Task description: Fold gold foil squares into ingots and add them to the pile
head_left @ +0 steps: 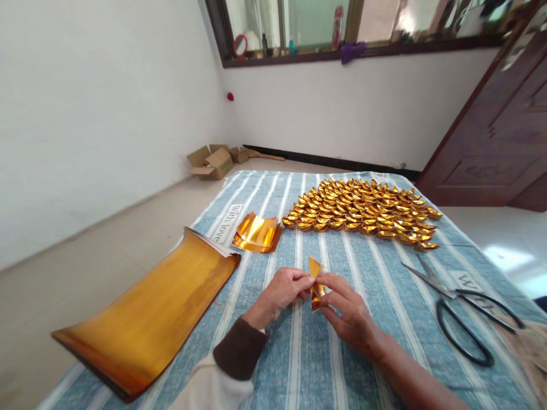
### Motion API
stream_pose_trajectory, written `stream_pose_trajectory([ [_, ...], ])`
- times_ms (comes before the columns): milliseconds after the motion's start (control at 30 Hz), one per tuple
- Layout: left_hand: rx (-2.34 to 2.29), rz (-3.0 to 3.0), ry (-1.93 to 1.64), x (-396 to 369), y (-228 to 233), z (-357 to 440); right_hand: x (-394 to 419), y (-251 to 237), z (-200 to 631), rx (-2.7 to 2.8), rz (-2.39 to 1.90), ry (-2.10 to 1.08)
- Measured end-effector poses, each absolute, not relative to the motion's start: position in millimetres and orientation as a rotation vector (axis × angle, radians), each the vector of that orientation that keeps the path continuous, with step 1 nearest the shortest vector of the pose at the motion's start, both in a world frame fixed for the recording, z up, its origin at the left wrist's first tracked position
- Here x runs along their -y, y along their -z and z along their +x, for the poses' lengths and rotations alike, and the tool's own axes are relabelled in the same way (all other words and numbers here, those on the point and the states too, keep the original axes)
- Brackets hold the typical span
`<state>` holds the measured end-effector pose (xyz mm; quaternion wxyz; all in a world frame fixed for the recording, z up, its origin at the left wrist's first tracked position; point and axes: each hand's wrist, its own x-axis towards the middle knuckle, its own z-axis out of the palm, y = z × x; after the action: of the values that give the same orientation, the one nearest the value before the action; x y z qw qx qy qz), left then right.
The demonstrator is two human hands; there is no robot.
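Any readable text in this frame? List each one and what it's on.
"With love": white patch on the striped cloth, patch at, beside the small gold sheets.
Second white patch under the scissors: starts "W", rest covered.
Cardboard box: green print, too small to read.

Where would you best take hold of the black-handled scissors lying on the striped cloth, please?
Probably by the black loop handles, coming from the near right edge of the cloth. The scissors lie flat and partly open, loops toward the person, blades pointing away toward the folded gold pieces. The right hand is nearer but holds a gold paper.
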<state>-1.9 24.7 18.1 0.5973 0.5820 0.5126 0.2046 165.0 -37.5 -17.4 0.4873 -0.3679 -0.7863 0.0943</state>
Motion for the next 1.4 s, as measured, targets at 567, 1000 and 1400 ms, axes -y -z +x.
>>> stream_pose_trajectory([
  [567,-1.059,1.006,-0.625,-19.6,-5.6,-0.8,37.7,15.2,165.0,1.945,-0.917,-0.135],
  [1000,-1.112,1.011,-0.732,-13.4,-9.0,4.3,36.0,27.5,168.1,1.63,-1.157,-0.547],
  [1400,-1.107,1.004,-0.761,-5.1,-12.0,12.4,30.6,24.8,161.3,1.235,-1.236,-0.927],
])
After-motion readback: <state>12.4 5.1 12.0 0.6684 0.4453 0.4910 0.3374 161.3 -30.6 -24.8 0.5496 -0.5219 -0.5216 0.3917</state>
